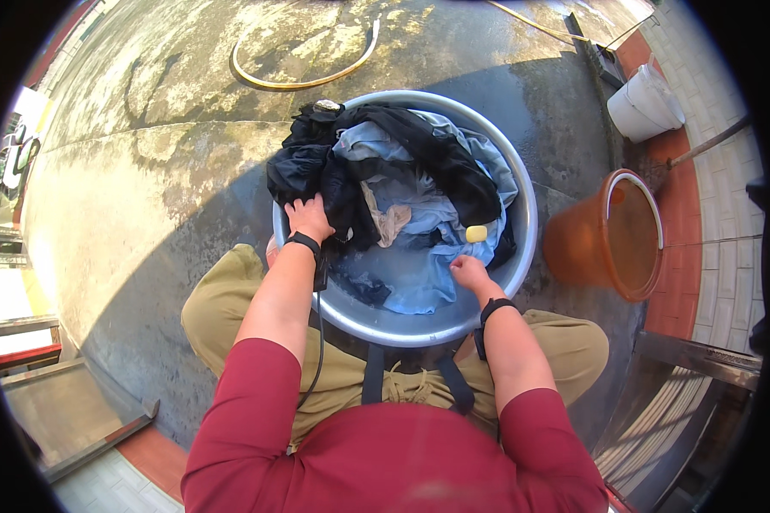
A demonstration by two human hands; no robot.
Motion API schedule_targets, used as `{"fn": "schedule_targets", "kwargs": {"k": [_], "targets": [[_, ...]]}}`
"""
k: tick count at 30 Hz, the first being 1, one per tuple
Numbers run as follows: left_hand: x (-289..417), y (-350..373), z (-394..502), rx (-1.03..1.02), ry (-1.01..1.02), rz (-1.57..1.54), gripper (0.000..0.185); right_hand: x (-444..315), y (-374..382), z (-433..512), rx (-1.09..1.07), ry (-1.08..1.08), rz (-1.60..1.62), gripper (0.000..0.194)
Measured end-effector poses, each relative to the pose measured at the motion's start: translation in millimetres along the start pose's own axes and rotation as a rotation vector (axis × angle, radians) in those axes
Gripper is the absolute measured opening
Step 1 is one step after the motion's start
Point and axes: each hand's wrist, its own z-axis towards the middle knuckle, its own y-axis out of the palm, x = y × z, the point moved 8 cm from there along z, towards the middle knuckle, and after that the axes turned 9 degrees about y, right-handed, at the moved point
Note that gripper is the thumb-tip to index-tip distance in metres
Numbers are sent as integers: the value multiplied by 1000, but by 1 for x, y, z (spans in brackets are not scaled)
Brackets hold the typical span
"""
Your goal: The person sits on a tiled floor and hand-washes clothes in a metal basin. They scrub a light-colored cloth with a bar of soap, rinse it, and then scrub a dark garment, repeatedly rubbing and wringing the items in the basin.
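Note:
Between my bent knees stands a large metal basin with cloudy water and wet clothes. My left hand lies with spread fingers on a black garment that hangs over the basin's left rim. At the near right, my right hand has its fingers curled on a light blue buttoned shirt. A yellow bar of soap rests on the shirt just beyond that hand. More dark cloth and a beige cloth lie in the middle of the heap.
An orange bucket of water stands right of the basin. Farther off at the right is a white bucket by the tiled wall. A yellowish hose curves over the wet concrete floor. A cable runs along my left forearm.

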Motion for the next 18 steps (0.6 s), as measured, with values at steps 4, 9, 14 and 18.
{"fn": "schedule_targets", "kwargs": {"k": [4, 9, 14, 18], "targets": [[-3, 44, -22, -252, -151, -132, 43, -17, 13, -14, -41, -55, -101, 23], [15, 24, -19, -74, 5, -510, 42, -35, 22, -22, -39, -107, -140, 23], [22, -21, -38, 74, 46, -906, 40, -48, 27, -28, -100, -102, -145, 23], [56, -52, -69, 44, 157, -1288, 22, -65, 19, -38, -68, -144, -33, 40]]}}
